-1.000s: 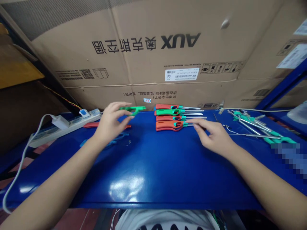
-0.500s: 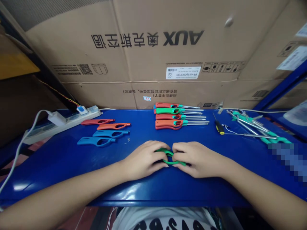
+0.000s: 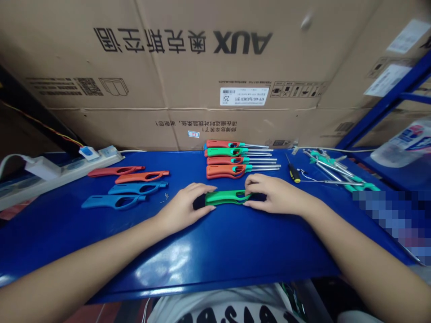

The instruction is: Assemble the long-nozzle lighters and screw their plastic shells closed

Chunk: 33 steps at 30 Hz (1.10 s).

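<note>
A green lighter handle shell (image 3: 224,197) lies lengthwise between my two hands, low over the blue table. My left hand (image 3: 185,204) has thumb and fingers on either edge of its left end. At the looped right end, my right hand (image 3: 269,194) pinches the shell between thumb and fingers. Just beyond sit several assembled long-necked lighters, the nearest an orange lighter (image 3: 224,171) with its metal tube pointing right. To the left are red and blue handle shells, among them a blue shell (image 3: 114,202), with small screws (image 3: 166,196) beside them.
A black-and-yellow screwdriver (image 3: 294,174) lies right of the lighters. Farther right is a pile of metal tubes with green parts (image 3: 336,168). A white power strip (image 3: 72,177) runs along the left. Behind stands a large cardboard sheet (image 3: 188,85); a blue post (image 3: 373,101) rises at right.
The green shell has turned from mostly covered by my fingers to lying stretched out in view. My hands have moved apart and slightly away from me. The camera view has shifted.
</note>
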Motion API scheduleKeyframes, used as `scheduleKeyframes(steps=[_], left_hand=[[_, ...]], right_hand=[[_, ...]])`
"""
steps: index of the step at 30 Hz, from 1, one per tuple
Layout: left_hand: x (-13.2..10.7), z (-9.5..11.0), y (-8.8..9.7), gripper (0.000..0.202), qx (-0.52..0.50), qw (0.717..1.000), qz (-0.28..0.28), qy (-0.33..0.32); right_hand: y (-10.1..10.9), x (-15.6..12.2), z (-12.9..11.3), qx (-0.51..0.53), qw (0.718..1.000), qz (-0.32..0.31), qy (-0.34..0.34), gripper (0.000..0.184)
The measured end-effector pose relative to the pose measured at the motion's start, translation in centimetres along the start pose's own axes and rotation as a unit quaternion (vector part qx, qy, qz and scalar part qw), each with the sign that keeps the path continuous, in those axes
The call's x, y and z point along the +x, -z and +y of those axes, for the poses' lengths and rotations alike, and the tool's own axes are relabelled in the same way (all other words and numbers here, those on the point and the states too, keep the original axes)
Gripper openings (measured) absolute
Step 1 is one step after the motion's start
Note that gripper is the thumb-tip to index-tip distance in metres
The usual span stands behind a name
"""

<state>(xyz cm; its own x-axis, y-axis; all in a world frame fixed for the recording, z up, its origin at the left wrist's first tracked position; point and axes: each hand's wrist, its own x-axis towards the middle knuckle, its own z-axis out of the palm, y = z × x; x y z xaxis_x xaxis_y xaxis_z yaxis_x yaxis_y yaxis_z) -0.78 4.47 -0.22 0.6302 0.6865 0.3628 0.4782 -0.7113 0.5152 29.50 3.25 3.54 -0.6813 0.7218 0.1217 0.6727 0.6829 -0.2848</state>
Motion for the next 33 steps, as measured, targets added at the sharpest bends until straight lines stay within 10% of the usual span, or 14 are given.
scheduleKeyframes(steps=[12,22,33], left_hand=[[0.2,0.0,-0.1,0.035,-0.038,0.999,0.006,0.013],[-0.1,-0.7,-0.7,0.059,-0.045,0.999,0.024,0.006],[0.2,0.5,0.3,0.015,-0.017,0.995,-0.069,-0.076]], right_hand=[[-1.1,0.7,0.1,-0.007,0.984,0.156,0.088,0.015],[-0.6,0.9,0.1,-0.042,0.942,0.332,0.018,0.011],[-0.3,0.6,-0.5,0.025,0.949,0.310,-0.049,0.028]])
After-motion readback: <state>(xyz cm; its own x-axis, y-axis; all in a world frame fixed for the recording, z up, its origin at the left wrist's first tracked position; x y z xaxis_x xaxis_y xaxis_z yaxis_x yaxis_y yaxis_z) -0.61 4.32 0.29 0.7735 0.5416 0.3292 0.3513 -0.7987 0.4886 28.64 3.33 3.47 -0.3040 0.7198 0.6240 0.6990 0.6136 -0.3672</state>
